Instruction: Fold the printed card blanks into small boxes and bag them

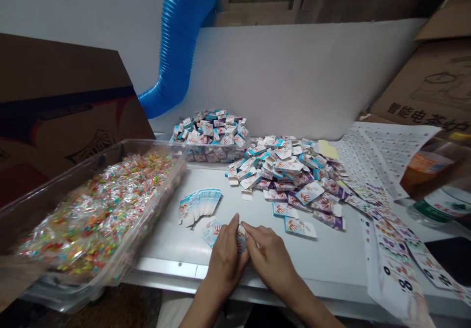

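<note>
My left hand [226,249] and my right hand [270,254] meet near the table's front edge, fingers closed on a small printed box [241,239]. The fingers and thumbs cover most of the box, so whether it is folded up or flat cannot be told. Just left of my left hand lie a few loose flat printed pieces [211,232]. Behind them, a fanned stack of blue-and-white flat cartons [200,204] rests on the white table [165,239]. A heap of small blue, white and purple boxes [283,166] spreads beyond my hands.
On the left stands a clear plastic tub [152,220] of bagged multicoloured beads. A second clear container [235,153] at the back is piled with small boxes. Printed sticker sheets [393,254], a bottle [441,203] and a dark phone-like slab [454,259] lie right. A blue hose [180,43] hangs behind.
</note>
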Tool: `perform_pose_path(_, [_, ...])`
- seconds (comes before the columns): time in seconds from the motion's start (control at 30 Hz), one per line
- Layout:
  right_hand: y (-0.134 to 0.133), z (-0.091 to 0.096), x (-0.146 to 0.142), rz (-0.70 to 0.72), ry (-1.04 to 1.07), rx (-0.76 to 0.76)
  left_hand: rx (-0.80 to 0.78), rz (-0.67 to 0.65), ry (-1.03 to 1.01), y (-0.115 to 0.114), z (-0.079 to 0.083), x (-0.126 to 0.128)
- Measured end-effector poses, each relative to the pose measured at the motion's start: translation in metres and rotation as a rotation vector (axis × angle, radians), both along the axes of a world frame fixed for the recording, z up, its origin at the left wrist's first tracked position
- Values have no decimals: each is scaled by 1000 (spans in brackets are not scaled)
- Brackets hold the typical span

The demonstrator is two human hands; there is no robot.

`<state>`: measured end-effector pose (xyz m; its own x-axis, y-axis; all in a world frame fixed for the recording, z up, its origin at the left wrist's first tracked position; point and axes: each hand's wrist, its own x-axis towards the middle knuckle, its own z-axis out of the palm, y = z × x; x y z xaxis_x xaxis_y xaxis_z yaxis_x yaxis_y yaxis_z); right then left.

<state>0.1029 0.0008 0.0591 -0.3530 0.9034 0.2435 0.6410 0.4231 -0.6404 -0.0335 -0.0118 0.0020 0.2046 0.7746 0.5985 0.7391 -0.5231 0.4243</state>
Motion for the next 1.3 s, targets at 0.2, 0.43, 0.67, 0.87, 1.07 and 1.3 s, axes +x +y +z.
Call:
perform_pose_path(0.2, [-20,-9,-7,140,-216,327,-32,-30,-15,-1,-8,-5])
perform_pose_path(0.43, [20,7,26,212,125,-183,-218,-26,-140,-16,8,-15])
perform_pose_path(0.67, [65,3,31,-129,473,-244,-132,427,-354,-16,12,-47])
perform_pose_path(0.87, [18,-39,-50,213,-290,88,-190,540,-440,-13,8,-48])
perform_pose_path(1.07, [23,-39,-35,219,-249,121,-350,534,-394,-20,3,-44])
perform_pose_path(1.3, [8,-39,-18,52,17,179,-497,358,-876,0,12,-17])
